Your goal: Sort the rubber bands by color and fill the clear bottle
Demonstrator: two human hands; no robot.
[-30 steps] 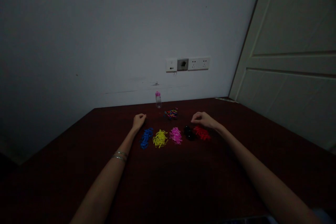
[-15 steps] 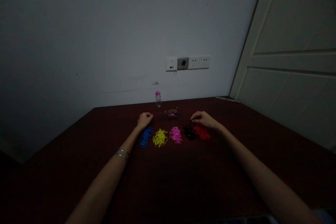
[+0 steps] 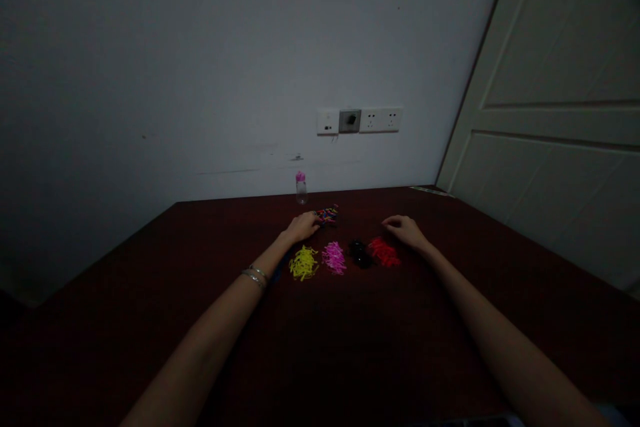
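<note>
My left hand [image 3: 303, 225] reaches over the table, its fingertips at the left edge of a mixed-colour pile of small rubber bands [image 3: 329, 215]. Those fingers are bent together, and whatever lies between them is too small to see. Just behind the red rubber bands [image 3: 384, 252] is my right hand [image 3: 406, 231], thumb and fingers closed in a pinch; I cannot make out anything in it. Between my forearms lie yellow rubber bands [image 3: 303, 263], pink ones [image 3: 334, 258] and a black pile [image 3: 359, 253]. My left forearm mostly covers the blue rubber bands [image 3: 280, 269].
A clear bottle with a pink top [image 3: 301, 188] stands at the back of the dark red table [image 3: 320, 340], near the wall. Sockets and switches [image 3: 360, 121] are set in that wall. A pale panelled door [image 3: 555, 120] rises at the right. The light is dim.
My left hand has moved right, from behind the blue pile to the mixed pile, and its forearm now covers most of the blue. My right hand has shifted slightly right.
</note>
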